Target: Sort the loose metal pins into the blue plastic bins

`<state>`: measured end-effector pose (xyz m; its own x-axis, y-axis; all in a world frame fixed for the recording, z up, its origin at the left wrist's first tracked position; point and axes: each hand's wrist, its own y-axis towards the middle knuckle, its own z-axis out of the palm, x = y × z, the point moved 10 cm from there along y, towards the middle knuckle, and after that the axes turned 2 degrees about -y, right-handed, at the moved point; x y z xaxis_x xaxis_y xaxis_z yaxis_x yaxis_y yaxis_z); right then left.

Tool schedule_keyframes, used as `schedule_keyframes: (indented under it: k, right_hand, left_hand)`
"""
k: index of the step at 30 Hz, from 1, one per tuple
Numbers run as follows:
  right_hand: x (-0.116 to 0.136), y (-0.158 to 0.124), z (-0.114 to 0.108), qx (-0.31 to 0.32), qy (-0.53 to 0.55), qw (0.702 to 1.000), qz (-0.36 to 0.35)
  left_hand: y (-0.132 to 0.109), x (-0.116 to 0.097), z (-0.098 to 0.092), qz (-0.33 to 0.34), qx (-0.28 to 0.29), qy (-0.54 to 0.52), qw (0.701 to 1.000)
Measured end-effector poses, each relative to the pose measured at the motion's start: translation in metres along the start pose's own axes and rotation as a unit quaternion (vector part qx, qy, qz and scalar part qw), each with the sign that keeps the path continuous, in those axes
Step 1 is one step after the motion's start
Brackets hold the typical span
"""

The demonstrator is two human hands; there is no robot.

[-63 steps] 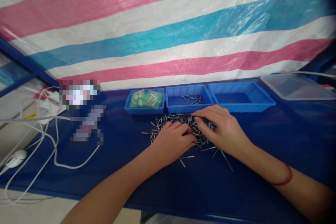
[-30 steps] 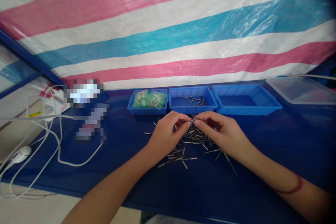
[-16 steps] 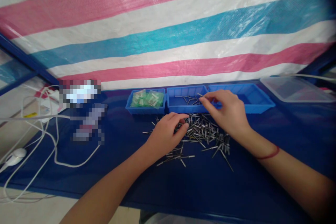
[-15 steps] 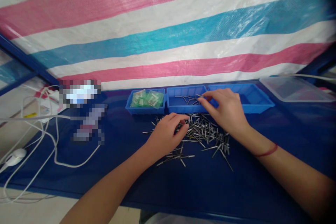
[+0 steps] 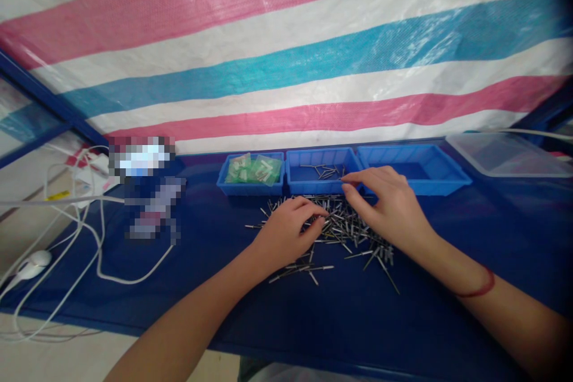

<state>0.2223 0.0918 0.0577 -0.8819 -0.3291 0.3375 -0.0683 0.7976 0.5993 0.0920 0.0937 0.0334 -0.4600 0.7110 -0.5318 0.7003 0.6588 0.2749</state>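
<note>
A: In the head view, what are the containers holding?

B: Near the back edge of the tabletop (image 5: 340,322), the left blue bin (image 5: 250,190) is holding green packets (image 5: 253,170). Just beside it, the middle blue bin (image 5: 313,188) is holding a few loose metal pins (image 5: 330,173), mostly lying toward its right side.

A: And the right blue bin (image 5: 441,186)?

B: It's standing next in the row, the right hand (image 5: 394,206) hiding part of its front wall. Toward the tabletop's back right corner, a clear plastic tray (image 5: 505,155) is lying.

A: Where is the main heap of pins (image 5: 344,224)?

B: It's lying just in front of the bins, with some strays sitting nearer the tabletop's front edge.

A: What are the hands doing?

B: The left hand (image 5: 286,230) is hanging over the heap's left part, thumb and index finger curving toward each other; I can't tell whether they're gripping a pin. The right one is hovering at the middle bin's front right corner, released, thumb and index fingertip standing slightly apart.
</note>
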Motion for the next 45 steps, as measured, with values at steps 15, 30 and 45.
schedule_keyframes:
  k: [15,30,45]
  right_hand:
    - [0.013,-0.005,-0.006,-0.005,0.049,0.998,-0.029]
    - [0.029,-0.010,0.000,0.033,0.081,0.995,-0.052]
    - [0.049,-0.019,0.017,0.089,0.112,0.986,-0.087]
  left_hand:
    - [0.000,0.017,-0.011,-0.015,0.103,0.161,0.981]
    - [-0.003,0.007,0.002,0.041,0.169,0.164,0.971]
    - [-0.007,0.002,0.004,-0.013,0.119,0.287,0.950]
